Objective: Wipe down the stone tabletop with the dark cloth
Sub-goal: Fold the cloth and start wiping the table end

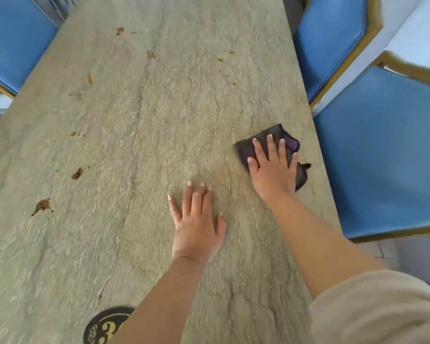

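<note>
Stone worktop: right hand flat, fingers spread, pressing dark cloth near right edge; left hand open, braced. Brown stains lie far left.

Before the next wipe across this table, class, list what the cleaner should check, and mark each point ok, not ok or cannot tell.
1. Dark cloth lies flat under the right hand: ok.
2. Left hand braces palm-down on the bare stone tabletop, clear of the cloth: ok.
3. Tabletop free of stains: not ok; brown stains such as the one at dot the left and far parts.
4. Path from the cloth to the stains free of objects: ok.
5. Cloth damp enough: cannot tell.
6. Blue chairs clear of the table edge beside the cloth: ok.
</note>
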Demonstrator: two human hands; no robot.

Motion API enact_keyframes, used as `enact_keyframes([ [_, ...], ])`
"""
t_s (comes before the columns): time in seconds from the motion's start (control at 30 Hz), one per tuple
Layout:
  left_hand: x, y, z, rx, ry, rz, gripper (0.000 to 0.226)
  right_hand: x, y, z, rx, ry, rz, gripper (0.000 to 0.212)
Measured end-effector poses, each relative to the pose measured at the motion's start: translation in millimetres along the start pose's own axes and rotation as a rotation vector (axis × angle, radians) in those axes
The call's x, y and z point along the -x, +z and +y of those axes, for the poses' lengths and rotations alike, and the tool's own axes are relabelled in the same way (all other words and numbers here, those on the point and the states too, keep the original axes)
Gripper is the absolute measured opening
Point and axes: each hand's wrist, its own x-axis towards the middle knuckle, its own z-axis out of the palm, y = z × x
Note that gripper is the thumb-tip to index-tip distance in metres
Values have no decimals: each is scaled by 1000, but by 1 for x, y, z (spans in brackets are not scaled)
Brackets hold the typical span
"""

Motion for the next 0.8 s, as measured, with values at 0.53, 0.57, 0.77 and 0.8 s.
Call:
enact_keyframes([
  [0.53,74,-2,-12,173,154,-18,49,238,40,-3,18,-50,59,55],
  [0.57,83,-1,-14,180,160,-14,49,260,46,-9,33,-178,61,55],
  [0.77,115,3,-5,113,90,-69,56,313,42,74,157,-672,-21,51],
  [0.8,117,6,1,60,69,-76,60,307,37,89,165,-576,-17,52],
])
